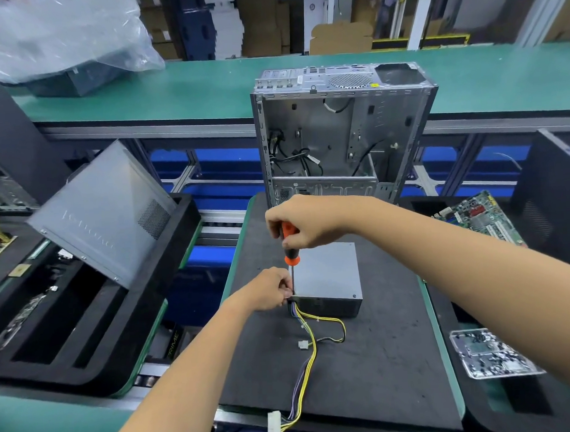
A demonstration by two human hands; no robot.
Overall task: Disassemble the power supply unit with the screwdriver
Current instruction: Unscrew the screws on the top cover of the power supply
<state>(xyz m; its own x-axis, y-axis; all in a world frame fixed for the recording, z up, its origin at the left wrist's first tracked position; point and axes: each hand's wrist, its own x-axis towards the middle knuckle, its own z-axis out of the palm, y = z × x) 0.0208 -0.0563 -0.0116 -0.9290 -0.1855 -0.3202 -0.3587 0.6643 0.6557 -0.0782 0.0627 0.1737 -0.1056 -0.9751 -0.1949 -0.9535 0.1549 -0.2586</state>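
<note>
- Here, my right hand [305, 223] is wrapped round the orange-and-black handle of the screwdriver [290, 245], which stands nearly upright with its shaft running down toward 6 o'clock.
- My left hand [270, 290] pinches the lower shaft close to the tip, fingertips curled against the near-left top corner of the power supply unit [327, 276].
- The power supply unit is a grey metal box lying flat on the dark foam mat [380, 342], at the middle of my view.
- Its cable bundle [310, 345], yellow, black and purple, leaves the near-left corner and trails toward 6 o'clock, ending in a white connector [274, 423] at the mat's near edge.
- At 12 o'clock from the unit an open computer case [342, 131] stands upright at the mat's far end.
- At 9 o'clock a grey side panel [104, 214] leans tilted in a black foam tray [86, 338].
- At 3 o'clock a green circuit board [479, 217] lies tilted; at 4 o'clock, a smaller silver board [492, 352].
</note>
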